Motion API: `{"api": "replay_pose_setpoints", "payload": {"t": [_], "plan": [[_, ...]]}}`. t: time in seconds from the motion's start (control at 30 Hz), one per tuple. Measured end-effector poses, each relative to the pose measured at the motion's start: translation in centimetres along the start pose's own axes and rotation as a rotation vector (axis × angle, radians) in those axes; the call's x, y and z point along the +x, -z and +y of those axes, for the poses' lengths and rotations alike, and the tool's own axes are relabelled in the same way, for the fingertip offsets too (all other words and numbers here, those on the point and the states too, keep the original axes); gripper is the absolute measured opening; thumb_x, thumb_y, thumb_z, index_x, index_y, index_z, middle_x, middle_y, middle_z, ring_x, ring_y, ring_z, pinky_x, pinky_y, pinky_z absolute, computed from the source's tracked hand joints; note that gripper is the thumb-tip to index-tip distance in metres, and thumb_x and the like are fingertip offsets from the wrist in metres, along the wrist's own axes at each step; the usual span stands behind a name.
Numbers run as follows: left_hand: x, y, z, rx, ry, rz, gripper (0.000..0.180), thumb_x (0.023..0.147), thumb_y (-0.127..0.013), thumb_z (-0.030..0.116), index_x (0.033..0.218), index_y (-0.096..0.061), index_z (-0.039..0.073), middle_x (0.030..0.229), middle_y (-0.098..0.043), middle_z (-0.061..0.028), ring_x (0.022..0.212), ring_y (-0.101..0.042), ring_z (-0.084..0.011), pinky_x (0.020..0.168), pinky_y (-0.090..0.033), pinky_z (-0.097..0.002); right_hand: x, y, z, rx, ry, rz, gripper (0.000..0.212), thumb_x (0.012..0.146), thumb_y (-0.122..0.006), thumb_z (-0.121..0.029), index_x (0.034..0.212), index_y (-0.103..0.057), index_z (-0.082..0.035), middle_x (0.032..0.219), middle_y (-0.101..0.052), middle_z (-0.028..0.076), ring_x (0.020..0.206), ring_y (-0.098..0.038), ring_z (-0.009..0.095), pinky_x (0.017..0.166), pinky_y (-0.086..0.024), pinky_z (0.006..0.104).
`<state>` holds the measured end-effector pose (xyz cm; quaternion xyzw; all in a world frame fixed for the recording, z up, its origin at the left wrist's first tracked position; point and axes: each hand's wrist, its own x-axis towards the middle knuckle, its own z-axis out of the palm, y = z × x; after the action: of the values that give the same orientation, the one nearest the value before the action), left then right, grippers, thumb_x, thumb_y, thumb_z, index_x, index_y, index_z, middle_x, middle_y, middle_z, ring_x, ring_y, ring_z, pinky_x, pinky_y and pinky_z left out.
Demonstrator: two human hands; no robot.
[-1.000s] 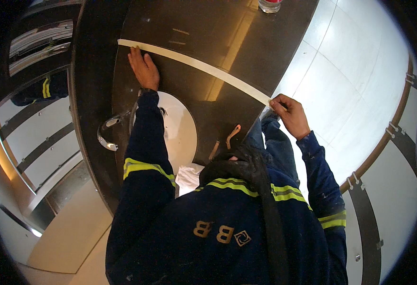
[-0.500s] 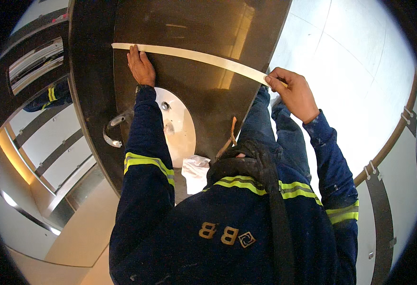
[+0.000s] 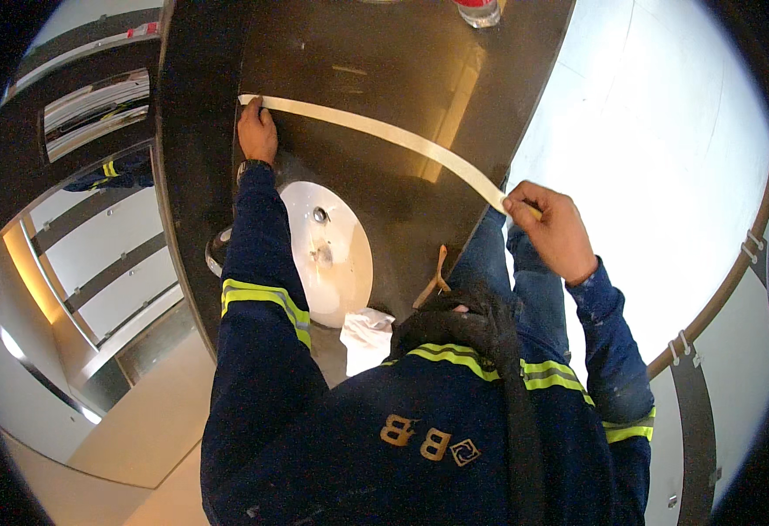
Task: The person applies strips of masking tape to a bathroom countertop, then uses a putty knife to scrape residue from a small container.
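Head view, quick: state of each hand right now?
Left hand: fingers at the left end of the pale strip; whether they grip or only press cannot be told.
Right hand: closed, holding the strip's other end.

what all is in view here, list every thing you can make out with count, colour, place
Strip: one, cream, across the counter
Counter: one, dark brown, centre
Basin: one, white, set in counter
Drain fitting: one, chrome, in basin
Tap: one, chrome, mostly hidden behind left sleeve
Crumpled cloth or paper: one, white, below basin
Bottle: one, clear and red, top edge
Floor: one, pale, right
Jacket: one, navy with yellow bands, bottom
Jeans: one pair, blue, beside counter
Left hand: one, bare, at strip's left end
Right hand: one, bare, gripping strip's right end
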<state>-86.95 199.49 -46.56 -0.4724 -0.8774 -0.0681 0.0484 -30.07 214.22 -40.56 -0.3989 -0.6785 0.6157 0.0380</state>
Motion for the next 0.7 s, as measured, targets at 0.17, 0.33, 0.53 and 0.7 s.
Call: {"api": "replay_pose_setpoints", "payload": {"t": [0.17,0.33,0.53,0.7], "plan": [[2.0,0.2,-4.8,-0.041,0.292,0.165,0.046,0.096,-0.065,0.023,0.134,-0.065,-0.002,0.125,-0.07,-0.0226,0.114,-0.067,-0.0397,0.102,-0.051,-0.0472,-0.4,0.0,0.0,0.001,-0.023,-0.018,0.025,0.1,-0.065,-0.026,0.097,-0.071,-0.001,0.072,-0.065,0.019,0.064,-0.064,0.033,0.064,-0.049,0.0423],[4.2,0.5,-3.5,0.051,0.48,0.006,0.037,0.094,-0.07,0.027,0.123,-0.072,0.004,0.115,-0.074,-0.0182,0.11,-0.069,-0.0384,0.094,-0.054,-0.048,-0.2,0.5,0.9,-0.027,-0.069,-0.009,0.027,0.101,-0.065,-0.025,0.096,-0.07,0.001,0.073,-0.066,0.018,0.064,-0.065,0.03,0.064,-0.05,0.041],[5.8,3.1,-5.0,0.175,0.188,0.278,0.025,0.099,-0.064,0.025,0.115,-0.07,0.009,0.101,-0.074,-0.0185,0.097,-0.071,-0.0413,0.086,-0.055,-0.0525,-0.1,0.1,0.9,-0.006,-0.047,-0.002,0.016,0.098,-0.069,-0.015,0.099,-0.071,0.001,0.078,-0.068,0.016,0.071,-0.064,0.02,0.071,-0.053,0.0355],[7.2,4.5,-4.2,0.133,0.245,0.05,0.024,0.102,-0.057,0.028,0.117,-0.063,0.01,0.098,-0.073,-0.0194,0.096,-0.069,-0.0442,0.083,-0.054,-0.0556,1.0,-0.7,-1.2,-0.059,-0.05,0.019,0.02,0.1,-0.07,-0.017,0.1,-0.071,0.003,0.08,-0.07,0.015,0.073,-0.062,0.016,0.07,-0.052,0.0336]]}}
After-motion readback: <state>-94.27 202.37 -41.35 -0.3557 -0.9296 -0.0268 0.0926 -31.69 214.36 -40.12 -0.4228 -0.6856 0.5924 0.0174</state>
